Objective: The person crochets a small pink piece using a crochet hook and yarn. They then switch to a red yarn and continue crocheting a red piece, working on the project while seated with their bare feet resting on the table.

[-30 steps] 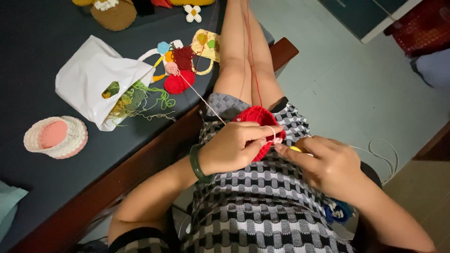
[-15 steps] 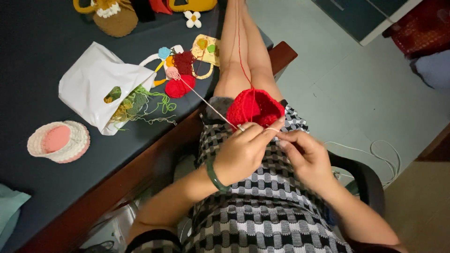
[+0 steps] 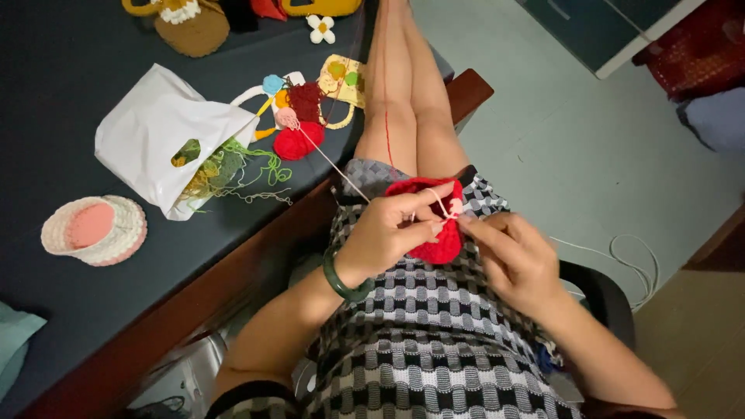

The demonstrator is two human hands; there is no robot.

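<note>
1. The left hand (image 3: 392,229) grips a red crochet piece (image 3: 434,233) over the lap, fingers curled shut around its near edge, with a pale pink strand (image 3: 438,200) looped across the forefinger.
2. The right hand (image 3: 516,256) touches the red crochet piece from its right side, thumb and forefinger pinched narrow at the rim. Whether they hold a hook, I cannot tell.
3. The pale pink strand runs up and left from the red crochet piece to a small pink ball (image 3: 287,118) on the dark table (image 3: 70,310).
4. A red yarn ball (image 3: 299,143) lies on the table left of the red crochet piece; a white plastic bag (image 3: 159,140) with green yarn spilling out lies further left.
5. A pink-and-white crocheted coaster (image 3: 95,229) sits far left of the piece.
6. The step in hand looks like working pink stitches along the red rim; the next stitch calls for steady tension on the strand and a firm left-hand hold.
</note>
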